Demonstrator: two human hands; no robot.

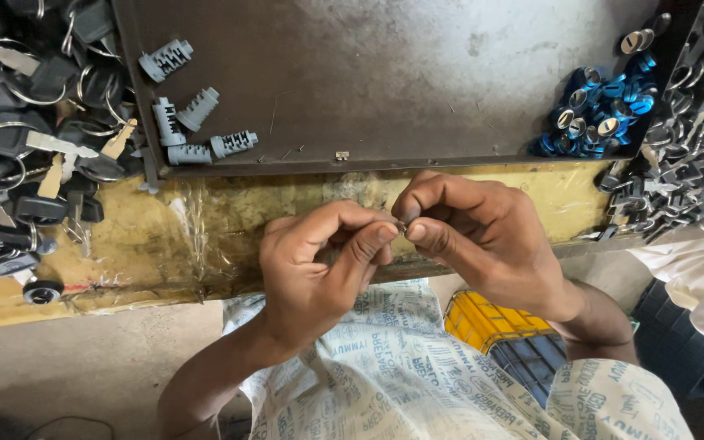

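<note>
— What are the hands doing?

— I see the left hand [315,265] and right hand [470,232] both pinched shut on one tiny metal part [402,228], fingertips meeting just over the tabletop's front edge [205,236].

— Pose?

— Both wrists bend inward, forearms rising from the lap.

— Room around them?

— The dark tray [385,81] lies bare just beyond; grey lock cylinders [193,122] sit left, blue rings [600,114] right, keys [26,122] heaped far left.

left hand [319,261], right hand [474,232], fingertips apparently pinched together
</note>
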